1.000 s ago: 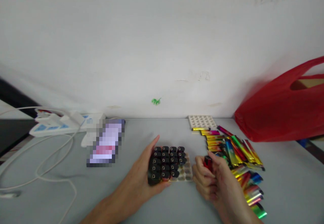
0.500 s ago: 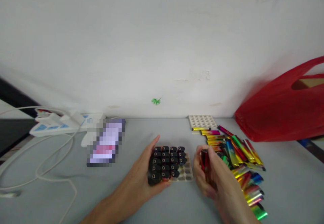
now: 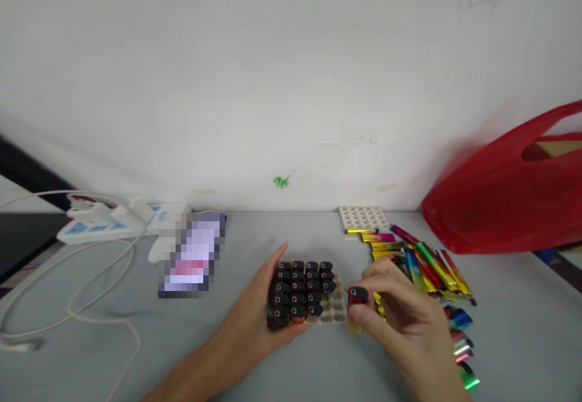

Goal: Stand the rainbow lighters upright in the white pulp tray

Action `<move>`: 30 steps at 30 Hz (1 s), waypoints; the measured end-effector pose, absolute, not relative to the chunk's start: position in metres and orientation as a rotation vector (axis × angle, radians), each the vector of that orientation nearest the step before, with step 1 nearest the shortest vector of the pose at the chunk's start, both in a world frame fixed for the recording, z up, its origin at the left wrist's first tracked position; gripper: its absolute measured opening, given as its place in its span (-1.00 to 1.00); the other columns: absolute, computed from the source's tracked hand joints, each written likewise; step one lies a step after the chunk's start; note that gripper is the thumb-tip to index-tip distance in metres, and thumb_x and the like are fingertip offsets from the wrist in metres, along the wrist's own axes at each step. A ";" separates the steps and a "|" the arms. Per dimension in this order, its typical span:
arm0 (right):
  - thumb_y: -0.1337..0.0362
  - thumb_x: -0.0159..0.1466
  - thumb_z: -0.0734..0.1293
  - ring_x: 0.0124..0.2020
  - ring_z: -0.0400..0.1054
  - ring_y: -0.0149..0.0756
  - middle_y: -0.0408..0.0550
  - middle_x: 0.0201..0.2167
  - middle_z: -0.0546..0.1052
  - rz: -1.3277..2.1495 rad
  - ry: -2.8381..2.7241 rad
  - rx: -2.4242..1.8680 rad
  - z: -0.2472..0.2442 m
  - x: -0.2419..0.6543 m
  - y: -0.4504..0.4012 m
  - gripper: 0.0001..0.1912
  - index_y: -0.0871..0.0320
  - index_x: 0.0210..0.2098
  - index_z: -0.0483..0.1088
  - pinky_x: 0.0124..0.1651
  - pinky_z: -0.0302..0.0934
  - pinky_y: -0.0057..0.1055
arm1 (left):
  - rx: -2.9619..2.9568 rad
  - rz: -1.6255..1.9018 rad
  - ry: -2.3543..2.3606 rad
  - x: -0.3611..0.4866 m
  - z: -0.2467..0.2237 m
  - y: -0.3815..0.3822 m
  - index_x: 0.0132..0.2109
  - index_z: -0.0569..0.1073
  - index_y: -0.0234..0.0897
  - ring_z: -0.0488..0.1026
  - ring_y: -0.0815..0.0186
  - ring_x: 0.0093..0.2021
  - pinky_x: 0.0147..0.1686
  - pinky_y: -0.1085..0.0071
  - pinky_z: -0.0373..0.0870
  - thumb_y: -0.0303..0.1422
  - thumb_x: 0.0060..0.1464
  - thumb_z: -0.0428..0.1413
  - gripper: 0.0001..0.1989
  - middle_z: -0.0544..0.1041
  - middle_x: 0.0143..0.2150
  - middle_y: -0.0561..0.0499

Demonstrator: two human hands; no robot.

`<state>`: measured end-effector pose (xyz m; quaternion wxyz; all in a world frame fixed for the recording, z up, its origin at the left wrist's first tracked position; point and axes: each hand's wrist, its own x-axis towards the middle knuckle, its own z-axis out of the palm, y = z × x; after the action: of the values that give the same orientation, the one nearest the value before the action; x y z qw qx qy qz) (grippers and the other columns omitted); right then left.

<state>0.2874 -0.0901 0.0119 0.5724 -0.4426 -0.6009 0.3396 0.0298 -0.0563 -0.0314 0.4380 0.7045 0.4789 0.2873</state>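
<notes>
My left hand (image 3: 259,308) is wrapped round the left side of a pale tray (image 3: 337,311) that holds several upright tubes with black tops (image 3: 297,287). Bare cells show along the tray's right side and at its lower right. Just right of the tray, my right hand (image 3: 391,311) pinches one upright tube (image 3: 357,296), black on top with a red and yellow body, between thumb and fingers. Another yellow piece shows beneath those fingers. To the right lies a loose pile of shiny coloured tubes (image 3: 425,268), partly hidden by my right hand.
A second pale tray (image 3: 362,217) lies against the wall. At the right stands a red bag (image 3: 509,202). A phone with a blurred screen (image 3: 193,256), a white power strip (image 3: 97,229) and loose white cables (image 3: 73,290) are on the left.
My right hand has turned and opened out from a closed grasp, bringing one tube upright beside the tray with its black top showing. My left hand and the tray have hardly moved.
</notes>
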 end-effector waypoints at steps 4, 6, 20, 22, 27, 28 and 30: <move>0.28 0.37 0.59 -0.37 0.46 -0.33 -0.17 -0.33 0.57 0.695 -1.564 -1.058 0.011 0.286 -0.092 -0.85 -0.08 -0.09 0.69 -0.33 0.38 -0.42 | 1.738 0.719 1.149 0.031 -0.031 -0.056 0.66 -0.14 0.05 0.49 -0.12 0.39 0.45 -0.17 0.34 -0.27 0.19 0.43 0.16 0.48 0.45 -0.17; 0.30 0.39 0.57 -0.40 0.48 -0.34 -0.20 -0.37 0.59 0.640 -1.656 -1.061 0.010 0.286 -0.092 -0.83 -0.06 -0.05 0.67 -0.36 0.36 -0.44 | 1.733 0.723 1.155 0.031 -0.030 -0.055 0.66 -0.12 0.02 0.51 -0.12 0.37 0.44 -0.17 0.35 -0.29 0.17 0.43 0.16 0.49 0.44 -0.18; 0.28 0.47 0.47 -0.33 0.55 -0.32 -0.20 -0.33 0.61 0.641 -1.889 -1.173 0.006 0.291 -0.089 -0.91 0.00 -0.04 0.58 -0.28 0.39 -0.41 | 1.724 0.721 1.148 0.031 -0.031 -0.056 0.66 -0.14 0.04 0.51 -0.10 0.36 0.45 -0.17 0.35 -0.34 0.16 0.43 0.18 0.48 0.45 -0.18; 0.27 0.48 0.46 -0.35 0.55 -0.32 -0.20 -0.31 0.62 0.648 -1.855 -1.203 0.006 0.290 -0.090 -0.87 0.00 0.01 0.55 -0.27 0.40 -0.41 | 1.727 0.719 1.150 0.031 -0.031 -0.056 0.66 -0.13 0.03 0.51 -0.09 0.36 0.44 -0.16 0.35 -0.34 0.16 0.42 0.17 0.47 0.44 -0.19; 0.23 0.52 0.39 -0.35 0.53 -0.28 -0.18 -0.34 0.60 0.590 -1.799 -1.263 0.009 0.290 -0.093 -0.87 0.01 0.04 0.50 -0.31 0.38 -0.38 | 1.736 0.717 1.190 0.031 -0.028 -0.057 0.65 -0.09 0.02 0.52 -0.10 0.35 0.43 -0.13 0.37 -0.34 0.14 0.42 0.15 0.49 0.42 -0.16; 0.22 0.54 0.36 -0.31 0.53 -0.25 -0.16 -0.32 0.60 0.547 -1.782 -1.290 0.008 0.291 -0.092 -0.91 0.01 0.00 0.50 -0.28 0.38 -0.36 | 1.739 0.715 1.201 0.032 -0.028 -0.057 0.65 -0.09 0.03 0.53 -0.10 0.33 0.42 -0.13 0.39 -0.35 0.13 0.42 0.16 0.50 0.41 -0.15; 0.19 0.56 0.31 -0.21 0.54 -0.17 -0.07 -0.23 0.62 0.398 -1.732 -1.388 0.005 0.294 -0.090 -0.88 0.02 -0.05 0.49 -0.17 0.38 -0.28 | 1.734 0.711 1.206 0.032 -0.027 -0.057 0.65 -0.10 0.06 0.55 -0.09 0.31 0.42 -0.12 0.40 -0.36 0.12 0.42 0.17 0.52 0.38 -0.12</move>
<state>0.2937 -0.0898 0.0053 0.4291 -0.5559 -0.6939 0.1594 0.0316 -0.0567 -0.0275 0.4409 0.6983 0.4858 0.2863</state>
